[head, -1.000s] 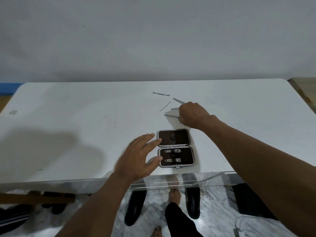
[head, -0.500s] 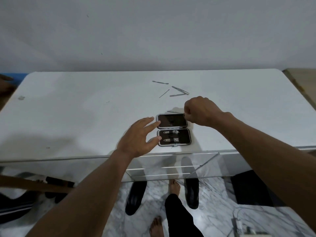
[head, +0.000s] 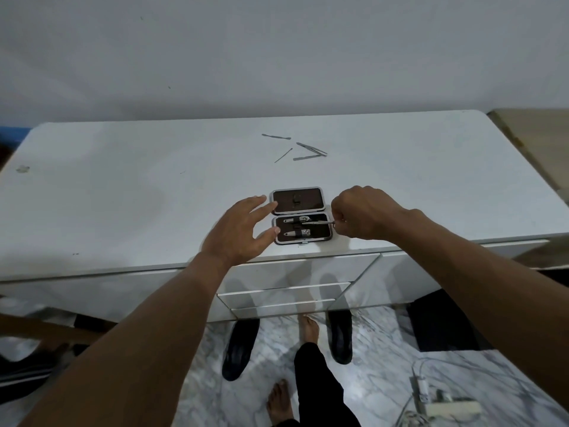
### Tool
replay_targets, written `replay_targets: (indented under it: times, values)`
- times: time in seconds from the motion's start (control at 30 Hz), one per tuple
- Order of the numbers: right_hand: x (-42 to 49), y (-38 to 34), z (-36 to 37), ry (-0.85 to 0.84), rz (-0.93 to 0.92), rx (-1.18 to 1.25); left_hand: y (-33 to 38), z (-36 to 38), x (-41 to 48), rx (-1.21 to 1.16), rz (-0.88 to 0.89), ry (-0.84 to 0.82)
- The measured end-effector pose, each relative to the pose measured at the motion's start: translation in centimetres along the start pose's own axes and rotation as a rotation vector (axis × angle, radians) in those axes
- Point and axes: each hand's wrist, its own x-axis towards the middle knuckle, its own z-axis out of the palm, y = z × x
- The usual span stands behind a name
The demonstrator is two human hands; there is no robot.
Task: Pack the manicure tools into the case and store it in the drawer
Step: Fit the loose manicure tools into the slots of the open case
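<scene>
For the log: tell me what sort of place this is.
Probably a room at home: a white dresser with drawers, black shoes on a marble floor.

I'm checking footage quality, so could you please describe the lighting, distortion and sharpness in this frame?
Head view: dim, even light; the wide-angle lens bows the table; the glossy drawer fronts carry dark reflections; the case and the tool over it are soft but readable.

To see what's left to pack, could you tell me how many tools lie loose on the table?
4, all behind the case: a far tool, a thin tool, an upper tool and lower tool forming a V at right.
</scene>
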Motion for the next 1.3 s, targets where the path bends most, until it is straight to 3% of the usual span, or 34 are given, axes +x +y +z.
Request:
replay_targets:
  times: [0.33,1.3]
  values:
    - [0.4,-0.8,0.0,-0.027,-0.007,-0.096,-0.1,-0.1,0.0,-0.026,0.005,0.020]
    - [2.1,-2.9,0.6,-0.006,-0.066,0.011,-0.3,0.1,0.0,-0.042,-0.009,0.022]
